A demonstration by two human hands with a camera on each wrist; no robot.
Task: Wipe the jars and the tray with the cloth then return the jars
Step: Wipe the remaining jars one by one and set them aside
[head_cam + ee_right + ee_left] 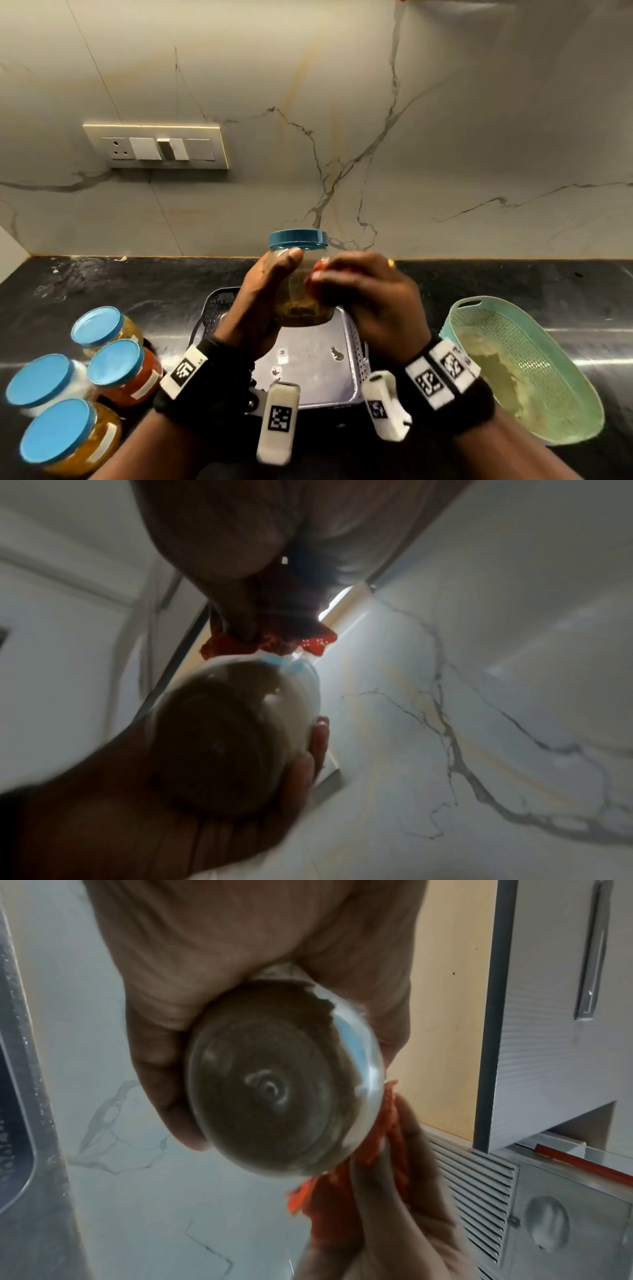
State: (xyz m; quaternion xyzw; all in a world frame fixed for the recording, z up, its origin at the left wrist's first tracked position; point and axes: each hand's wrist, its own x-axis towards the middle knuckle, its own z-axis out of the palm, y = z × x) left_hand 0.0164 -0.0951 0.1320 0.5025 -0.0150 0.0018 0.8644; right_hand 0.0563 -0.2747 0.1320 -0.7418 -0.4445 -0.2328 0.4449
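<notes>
Standing at about eight o'clock on the dark counter [102,274], four jars with blue lids [73,373] wait in a cluster, well apart from the work. At the centre the left hand [255,301] holds a fifth jar [301,291] in the air above the grey tray [318,377], thumb and fingers curled round its clear wall just below the blue lid [298,238]. The left wrist view looks up at the jar's round base, with the fingers wrapped round the side. At three o'clock of the jar the right hand [370,301] presses a bunched orange-red cloth [346,1199] against the jar's side, its fingers closed on the fabric. Further right, at about four o'clock, a pale green basket [520,370] lies on the counter.

The jar looks like smooth, stiff clear plastic or glass, less than half full of brownish contents, so probably light to moderate in weight and rather slippery. A grip round the body under the lid seems soundest, leaving the rest of the wall free for the soft cloth. The step in hand appears to be wiping this jar; the tray looks unwiped, with marks on its floor.
</notes>
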